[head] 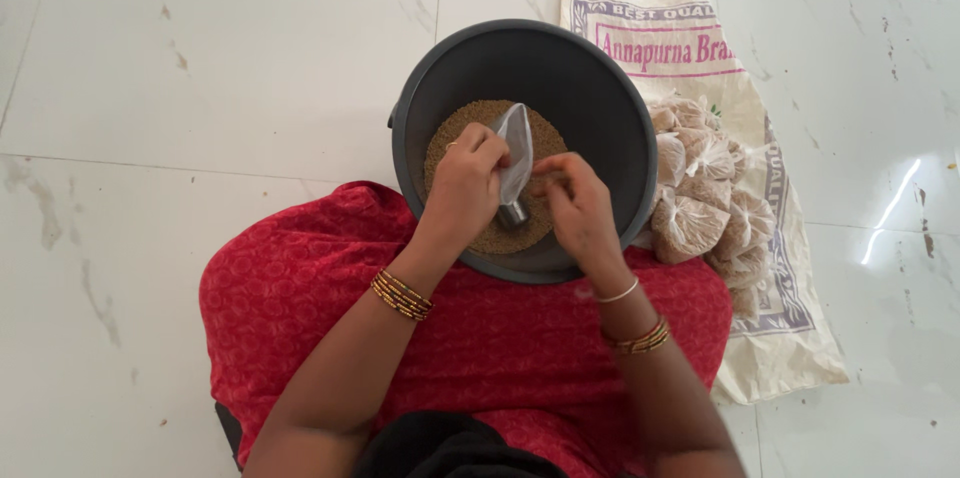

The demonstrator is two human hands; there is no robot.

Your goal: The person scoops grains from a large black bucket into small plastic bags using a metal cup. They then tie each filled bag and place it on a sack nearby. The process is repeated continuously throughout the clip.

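Observation:
A dark grey bucket [610, 108] stands on the floor in front of my knees, its bottom covered with brown grain [460, 133]. Over the grain I hold a small clear plastic bag [517, 143]. My left hand [465, 183] grips the bag's left edge. My right hand [575, 203] pinches its right edge near the mouth. A small shiny metal cup [512, 214] sits in the grain just below the bag, between my two hands.
A white printed sack [660, 28] lies flat on the marble floor to the right of the bucket. Several filled, tied plastic bags of grain [705, 198] are piled on it. My red-clothed lap [470, 338] fills the foreground.

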